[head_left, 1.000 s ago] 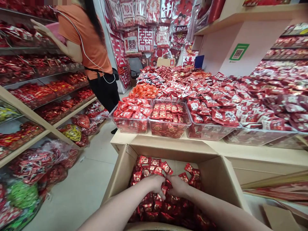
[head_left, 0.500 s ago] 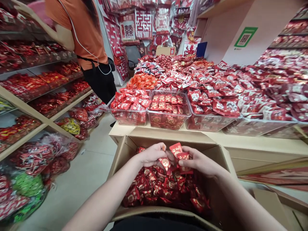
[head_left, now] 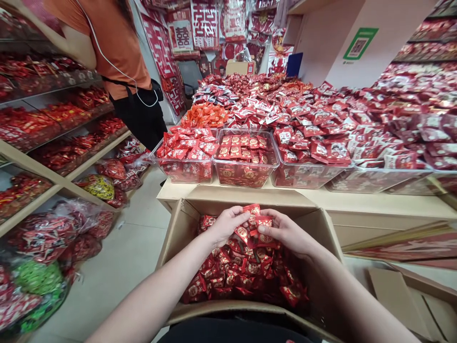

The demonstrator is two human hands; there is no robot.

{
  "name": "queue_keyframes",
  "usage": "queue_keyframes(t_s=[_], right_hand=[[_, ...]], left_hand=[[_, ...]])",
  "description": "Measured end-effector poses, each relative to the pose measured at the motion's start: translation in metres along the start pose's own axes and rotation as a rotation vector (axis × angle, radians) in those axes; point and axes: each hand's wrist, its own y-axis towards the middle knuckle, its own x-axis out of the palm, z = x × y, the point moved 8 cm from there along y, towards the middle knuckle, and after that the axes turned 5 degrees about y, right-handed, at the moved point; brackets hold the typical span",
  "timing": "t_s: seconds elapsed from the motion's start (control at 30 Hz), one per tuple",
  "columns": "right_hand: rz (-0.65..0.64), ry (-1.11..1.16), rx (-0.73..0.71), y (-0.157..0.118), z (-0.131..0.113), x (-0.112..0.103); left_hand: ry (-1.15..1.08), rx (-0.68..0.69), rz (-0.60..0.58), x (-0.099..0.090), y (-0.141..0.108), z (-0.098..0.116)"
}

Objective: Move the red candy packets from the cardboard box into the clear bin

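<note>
Both my hands meet above an open cardboard box (head_left: 171,252) of red wrapped candies (head_left: 228,274) with gold print. My left hand (head_left: 228,226) is closed, thumb and fingers pinching red candy packets (head_left: 243,233) near the middle of the box. Facing it, my right hand (head_left: 283,231) grips more of the same packets (head_left: 264,228), thumb on top. One packet stands upright between the two sets of fingertips. Which hand bears it I cannot tell.
Clear plastic bins (head_left: 246,171) of red packets line the counter (head_left: 303,193) beyond the box. A person in an orange shirt (head_left: 107,57) stands at the left shelves (head_left: 67,183). Filled bags (head_left: 39,276) lie on the floor at left; flattened cardboard (head_left: 396,300) lies at right.
My left hand has moved right, its fingertips now meeting the packets at my right hand. The packets are gathered closer together. The view has shifted slightly.
</note>
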Motion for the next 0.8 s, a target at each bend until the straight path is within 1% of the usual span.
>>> queue_keyframes(t_s=[0.13,0.23,0.3,0.4,0.5,0.57,0.6,0.67,0.73,0.77,0.8], right_hand=[[0.074,-0.021,0.096,-0.007,0.004,-0.009],[0.045,-0.020,0.194,-0.009,0.014,-0.010],[0.002,0.092,0.242,-0.008,0.018,-0.005],[-0.014,0.279,0.267,-0.004,0.019,0.001],[0.051,0.280,0.191,0.000,0.015,-0.002],[0.099,0.232,0.136,0.000,0.011,-0.006],[0.123,0.212,0.105,0.000,0.009,-0.008],[0.186,0.176,0.019,-0.002,0.001,-0.013],[0.254,0.118,-0.096,-0.004,-0.010,-0.017],[0.281,0.077,-0.145,-0.006,-0.015,-0.019],[0.304,0.032,-0.183,-0.007,-0.018,-0.020]], left_hand=[[-0.006,0.071,0.064,-0.009,0.000,0.011],[0.036,0.172,0.081,-0.012,-0.002,0.025],[0.106,0.253,0.075,-0.011,-0.006,0.034],[0.345,0.416,0.075,-0.005,-0.014,0.049],[0.625,0.522,0.066,0.005,-0.023,0.059],[0.725,0.553,0.039,0.011,-0.026,0.061],[0.738,0.565,0.040,0.012,-0.027,0.062],[0.683,0.553,0.096,0.007,-0.026,0.061],[0.542,0.474,0.157,-0.001,-0.021,0.055],[0.458,0.419,0.159,-0.004,-0.018,0.050],[0.378,0.365,0.137,-0.004,-0.015,0.044]])
